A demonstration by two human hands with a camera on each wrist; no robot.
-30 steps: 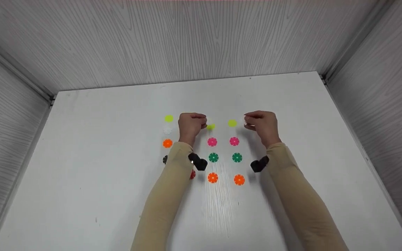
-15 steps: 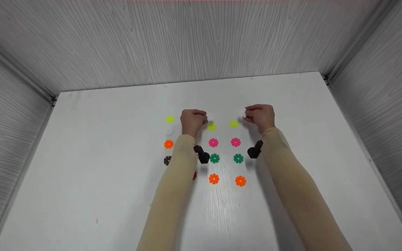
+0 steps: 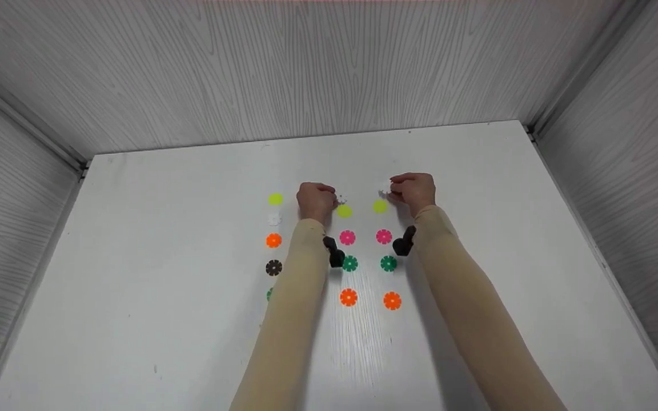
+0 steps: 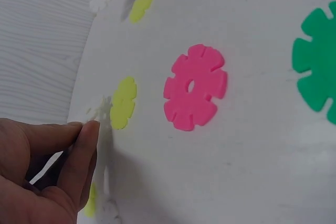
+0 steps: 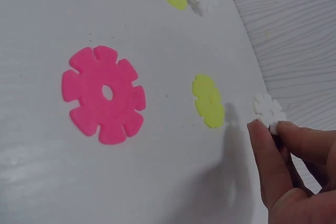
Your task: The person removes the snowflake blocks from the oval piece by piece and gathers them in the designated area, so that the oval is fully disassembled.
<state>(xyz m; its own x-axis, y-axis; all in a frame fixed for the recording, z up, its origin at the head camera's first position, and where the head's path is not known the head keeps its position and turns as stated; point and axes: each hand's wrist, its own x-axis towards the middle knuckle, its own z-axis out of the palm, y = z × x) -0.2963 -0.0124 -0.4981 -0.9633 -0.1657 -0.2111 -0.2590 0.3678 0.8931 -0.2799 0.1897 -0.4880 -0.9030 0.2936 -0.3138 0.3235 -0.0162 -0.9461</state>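
Note:
My left hand (image 3: 315, 201) pinches a white notched snowflake disc (image 4: 94, 111) between thumb and fingertips, just beyond the yellow disc (image 3: 344, 211) at the far end of one column. A second white snowflake disc (image 5: 269, 111) is pinched in my right hand (image 3: 414, 191). It is held tilted, close beyond the yellow disc (image 3: 380, 206) of the column to the right. Nearer me in these two columns lie pink discs (image 3: 347, 237), green discs (image 3: 388, 263) and orange discs (image 3: 348, 297), flat on the white table.
Left of my left hand runs another column: a yellow disc (image 3: 275, 199), a white disc (image 3: 275, 219), an orange disc (image 3: 273, 240), a black disc (image 3: 273, 268) and a green disc (image 3: 270, 294) half covered by my left sleeve. Wood-grain panels (image 3: 329, 68) enclose the table's back and sides.
My right hand has moved left and away from me with its white disc, toward the top of the right column. My left hand has shifted slightly forward, its disc now beyond the yellow one.

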